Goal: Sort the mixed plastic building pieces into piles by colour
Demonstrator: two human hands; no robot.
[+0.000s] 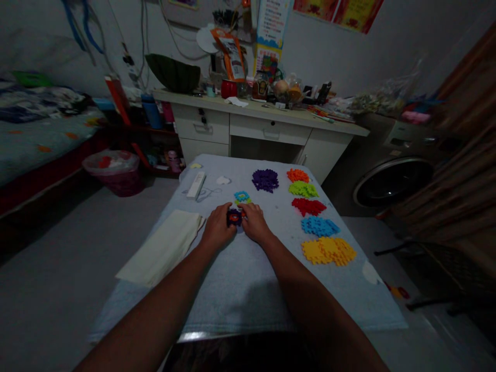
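Observation:
Both hands meet near the middle of the cloth-covered table. My left hand [219,226] has its fingers closed on the left side of a small dark purple and orange assembly of toy building pieces [234,217]. From the other side, my right hand [252,221] grips the same assembly, its fingers partly covering an orange bit. Just beyond the fingertips lies a light blue and lime-green joined piece [242,196]. Where the purple and orange parts join is too small and dark to make out.
Piles of purple [265,180], orange [298,175], lime-green [303,189], red [309,206], blue [320,226] and yellow pieces [328,251] lie along the right. A folded cream cloth [163,248] and a white power strip [197,185] lie left. A desk [267,132] stands behind.

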